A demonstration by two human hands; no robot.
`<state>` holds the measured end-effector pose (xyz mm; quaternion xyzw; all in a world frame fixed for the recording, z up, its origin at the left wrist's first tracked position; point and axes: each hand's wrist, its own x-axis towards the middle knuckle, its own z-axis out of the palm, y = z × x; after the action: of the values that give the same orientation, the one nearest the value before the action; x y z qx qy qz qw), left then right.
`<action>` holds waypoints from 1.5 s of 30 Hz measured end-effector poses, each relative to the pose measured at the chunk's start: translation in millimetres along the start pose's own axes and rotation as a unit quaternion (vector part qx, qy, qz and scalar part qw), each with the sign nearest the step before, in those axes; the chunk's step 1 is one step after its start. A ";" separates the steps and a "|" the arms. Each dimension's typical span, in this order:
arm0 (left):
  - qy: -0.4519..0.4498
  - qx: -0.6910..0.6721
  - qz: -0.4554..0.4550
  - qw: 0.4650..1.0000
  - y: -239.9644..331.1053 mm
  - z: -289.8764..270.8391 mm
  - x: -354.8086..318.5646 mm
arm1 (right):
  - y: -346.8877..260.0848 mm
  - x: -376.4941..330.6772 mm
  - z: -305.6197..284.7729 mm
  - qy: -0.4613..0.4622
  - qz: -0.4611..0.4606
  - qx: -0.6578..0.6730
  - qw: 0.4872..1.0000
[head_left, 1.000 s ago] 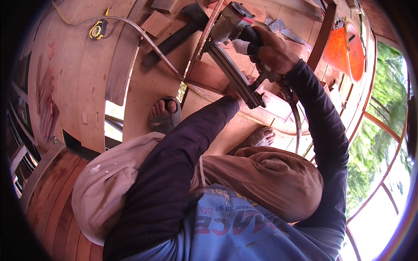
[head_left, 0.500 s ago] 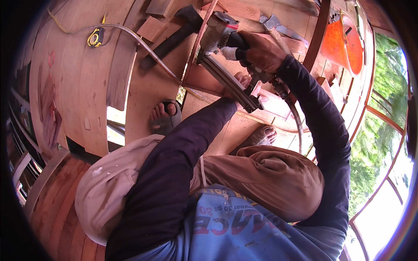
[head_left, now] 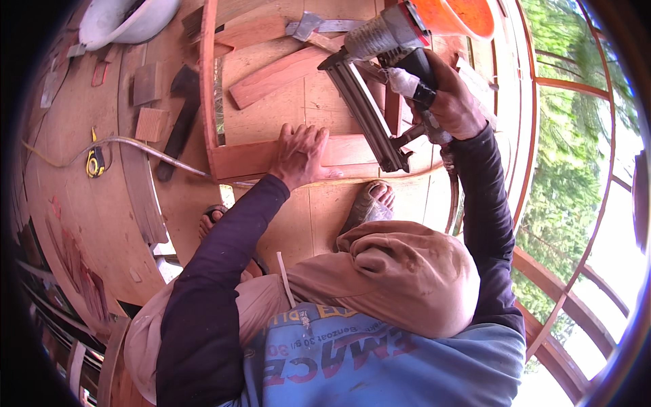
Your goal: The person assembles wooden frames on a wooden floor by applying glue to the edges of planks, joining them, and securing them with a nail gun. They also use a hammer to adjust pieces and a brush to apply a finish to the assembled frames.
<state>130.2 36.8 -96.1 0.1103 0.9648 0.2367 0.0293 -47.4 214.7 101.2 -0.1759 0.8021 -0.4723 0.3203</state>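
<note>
My right hand [head_left: 458, 102] grips the handle of a grey pneumatic nail gun [head_left: 383, 37], raised over the right part of a reddish wooden frame [head_left: 247, 160]. Its long magazine [head_left: 366, 115] slants down to the right, and an air hose [head_left: 453, 180] hangs from the handle's end. Over the frame's near rail lies my left hand [head_left: 302, 154], fingers bent across the far edge and the thumb along the near face. A loose reddish board [head_left: 274, 76] lies inside the frame. Where the nail gun's nose points is hard to make out.
An axe-like tool [head_left: 310, 26] lies beyond the board, by an orange container [head_left: 464, 15]. To the left are a black mallet [head_left: 178, 129], wood blocks [head_left: 149, 121], a yellow tape measure [head_left: 95, 163] and a white basin [head_left: 132, 26]. A pale hose [head_left: 163, 156] crosses the plank floor.
The nail gun has been lifted off the frame and moved right. My left hand, earlier partly hidden beneath it, has moved left along the rail. The whole view has shifted.
</note>
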 end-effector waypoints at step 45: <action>-0.129 0.017 0.012 0.991 43.7 10.9 43.1 | 386.7 -179.3 -80.9 0.324 0.194 0.077 0.923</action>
<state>98.1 89.2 -85.7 0.1523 0.9554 0.2046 0.1488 36.9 561.9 -144.8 0.1711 0.8415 -0.4927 0.1411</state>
